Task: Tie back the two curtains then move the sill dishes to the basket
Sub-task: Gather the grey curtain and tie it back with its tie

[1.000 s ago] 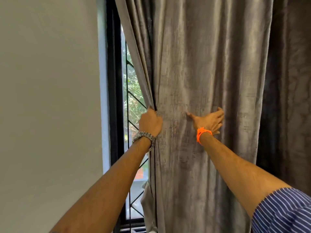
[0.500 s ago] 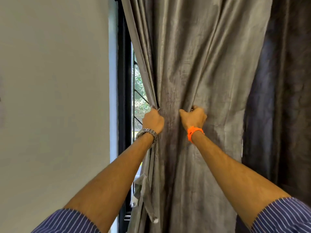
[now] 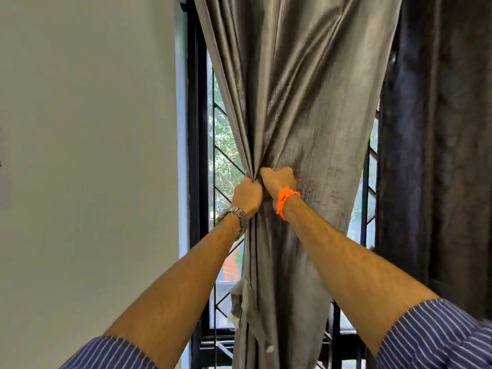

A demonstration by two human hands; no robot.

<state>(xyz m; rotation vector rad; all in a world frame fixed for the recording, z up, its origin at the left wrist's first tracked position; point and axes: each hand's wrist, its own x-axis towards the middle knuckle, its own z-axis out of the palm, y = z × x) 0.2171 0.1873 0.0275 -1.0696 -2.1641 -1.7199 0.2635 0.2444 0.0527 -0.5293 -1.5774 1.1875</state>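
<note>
"Velvet like that slides. Both fists are clenched round the bunched waist of the shimmery grey crushed-velvet curtain (image 3: 306, 115), left hand (image 3: 246, 194) touching right hand (image 3: 278, 179), in front of the black metal window grille (image 3: 226, 145)."

"So a slack grip lets the pleats fan out?"

"I'd think so: heavy folds, smooth nap. And I see no tie-back. The darker curtain (image 3: 439, 155) hangs loose at the right."

Grey curtain (image 3: 306, 107); orange wristband (image 3: 285, 197); blue-striped sleeves (image 3: 436, 339).
</note>
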